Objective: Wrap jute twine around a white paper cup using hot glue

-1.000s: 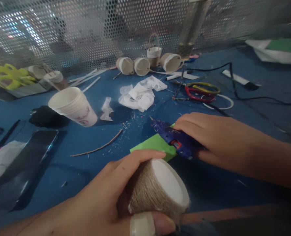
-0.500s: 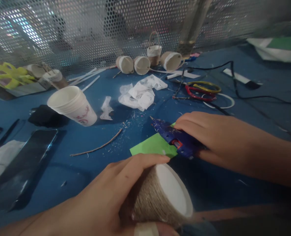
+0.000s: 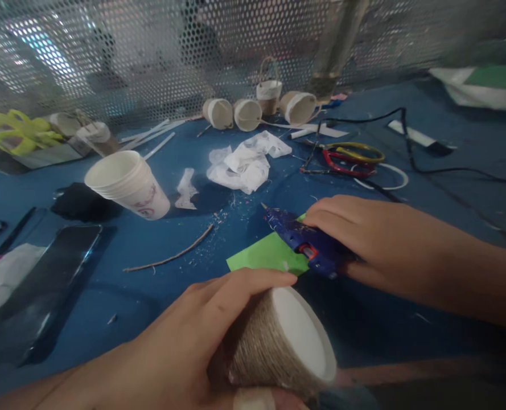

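My left hand is wrapped round a paper cup covered in jute twine, held low at the front with its white mouth facing right. A plaster is on the thumb under the cup. My right hand lies closed over the handle of a blue glue gun, whose nozzle points left. The gun rests on a green paper sheet on the blue table.
A stack of white paper cups lies tilted at left, a dark phone beside it. Crumpled white paper, a twine strand, red and yellow scissors, black cables and several twine-wrapped cups lie beyond. Perforated metal screen at back.
My left hand has lowered the twine cup slightly and tilted its mouth more to the right. My right hand has stayed on the glue gun.
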`<state>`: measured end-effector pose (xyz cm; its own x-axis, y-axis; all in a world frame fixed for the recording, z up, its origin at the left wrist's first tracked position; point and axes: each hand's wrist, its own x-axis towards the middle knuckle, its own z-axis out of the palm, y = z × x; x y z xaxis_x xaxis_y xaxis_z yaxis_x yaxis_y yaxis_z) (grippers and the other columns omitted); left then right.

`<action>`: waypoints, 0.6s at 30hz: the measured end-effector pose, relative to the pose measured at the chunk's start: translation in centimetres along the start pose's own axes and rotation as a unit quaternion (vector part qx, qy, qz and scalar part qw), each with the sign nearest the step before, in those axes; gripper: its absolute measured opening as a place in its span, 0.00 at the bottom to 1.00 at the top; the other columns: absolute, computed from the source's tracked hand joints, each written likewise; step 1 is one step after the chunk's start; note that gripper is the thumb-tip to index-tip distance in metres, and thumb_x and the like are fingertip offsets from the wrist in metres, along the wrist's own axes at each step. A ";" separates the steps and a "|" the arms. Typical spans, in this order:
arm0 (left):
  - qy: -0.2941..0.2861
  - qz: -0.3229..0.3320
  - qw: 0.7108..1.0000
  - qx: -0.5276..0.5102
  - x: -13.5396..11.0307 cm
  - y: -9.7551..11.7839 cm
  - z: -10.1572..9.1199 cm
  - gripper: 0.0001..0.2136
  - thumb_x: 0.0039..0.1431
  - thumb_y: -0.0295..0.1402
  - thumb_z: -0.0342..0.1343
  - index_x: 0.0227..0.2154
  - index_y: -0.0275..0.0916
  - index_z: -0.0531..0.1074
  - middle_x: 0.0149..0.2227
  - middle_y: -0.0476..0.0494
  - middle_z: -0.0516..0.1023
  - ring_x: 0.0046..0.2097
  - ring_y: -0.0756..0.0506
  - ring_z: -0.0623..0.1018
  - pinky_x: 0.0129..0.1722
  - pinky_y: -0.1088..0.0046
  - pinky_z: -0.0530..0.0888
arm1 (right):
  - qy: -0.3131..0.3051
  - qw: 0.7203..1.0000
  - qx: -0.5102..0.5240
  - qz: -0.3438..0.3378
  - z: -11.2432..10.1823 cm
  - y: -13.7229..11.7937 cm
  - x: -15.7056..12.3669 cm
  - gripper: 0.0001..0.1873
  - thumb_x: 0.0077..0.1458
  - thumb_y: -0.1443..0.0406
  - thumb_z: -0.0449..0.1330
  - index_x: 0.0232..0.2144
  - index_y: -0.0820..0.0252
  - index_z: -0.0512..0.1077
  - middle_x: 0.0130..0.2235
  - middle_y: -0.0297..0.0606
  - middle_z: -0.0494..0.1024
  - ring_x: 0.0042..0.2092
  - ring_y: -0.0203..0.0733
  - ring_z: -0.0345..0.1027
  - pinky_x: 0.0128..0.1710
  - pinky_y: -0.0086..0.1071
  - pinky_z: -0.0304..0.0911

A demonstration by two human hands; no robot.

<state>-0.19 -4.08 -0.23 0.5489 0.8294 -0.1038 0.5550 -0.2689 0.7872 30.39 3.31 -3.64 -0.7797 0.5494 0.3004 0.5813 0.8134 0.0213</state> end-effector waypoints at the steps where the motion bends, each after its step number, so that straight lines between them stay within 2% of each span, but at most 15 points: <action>1: -0.003 -0.012 1.000 -0.001 0.1 0.3 0.0 0.33 0.58 0.52 0.71 0.66 0.60 0.73 0.58 0.51 0.85 0.54 0.37 0.85 0.60 0.60 0.81 | 0.006 1.000 -0.005 -0.006 0.1 0.0 0.0 0.15 0.56 0.71 0.54 0.46 0.58 0.72 0.48 0.50 0.80 0.44 0.57 0.78 0.36 0.48 0.75; 6: 0.001 -0.004 1.000 0.010 0.0 0.4 0.0 0.35 0.56 0.57 0.71 0.66 0.60 0.72 0.58 0.50 0.85 0.54 0.36 0.85 0.56 0.60 0.83 | 0.007 1.000 -0.023 -0.018 -0.2 -0.1 0.4 0.16 0.54 0.71 0.51 0.43 0.60 0.73 0.46 0.53 0.81 0.42 0.58 0.80 0.34 0.48 0.79; 11: 0.044 0.083 0.995 0.032 -0.2 -1.3 0.1 0.35 0.59 0.52 0.70 0.68 0.67 0.67 0.57 0.54 0.86 0.50 0.40 0.88 0.47 0.72 0.86 | -0.001 1.000 -0.026 -0.007 -0.7 -0.5 0.9 0.16 0.51 0.71 0.51 0.40 0.62 0.74 0.43 0.54 0.82 0.39 0.59 0.81 0.31 0.50 0.80; 12: 0.036 0.078 0.996 0.035 -0.2 -1.5 0.1 0.36 0.59 0.51 0.71 0.69 0.68 0.66 0.58 0.54 0.85 0.52 0.39 0.87 0.49 0.71 0.86 | -0.003 1.000 -0.025 -0.003 -0.8 -0.5 1.0 0.16 0.51 0.71 0.51 0.40 0.63 0.74 0.43 0.55 0.83 0.38 0.59 0.81 0.30 0.51 0.80; 15: 0.041 0.111 0.993 0.006 0.1 -1.9 0.1 0.35 0.60 0.50 0.70 0.69 0.67 0.65 0.55 0.55 0.85 0.47 0.41 0.87 0.44 0.71 0.87 | -0.011 1.000 -0.024 0.009 -0.9 -0.7 1.1 0.17 0.50 0.70 0.52 0.41 0.64 0.75 0.42 0.55 0.83 0.36 0.59 0.82 0.28 0.51 0.80; 18: 0.023 0.106 0.993 -0.042 0.3 -1.6 0.1 0.33 0.62 0.47 0.70 0.68 0.65 0.64 0.50 0.57 0.85 0.44 0.44 0.86 0.41 0.75 0.85 | -0.013 0.999 -0.030 0.015 -0.9 -0.7 0.9 0.17 0.49 0.71 0.53 0.41 0.63 0.75 0.43 0.55 0.83 0.37 0.59 0.82 0.28 0.51 0.79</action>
<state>-0.86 -3.49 -1.59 0.6177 0.7805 0.0961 0.3752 -0.4000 0.8362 29.45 3.08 -2.55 -0.7671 0.5791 0.2761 0.6170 0.7838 0.0702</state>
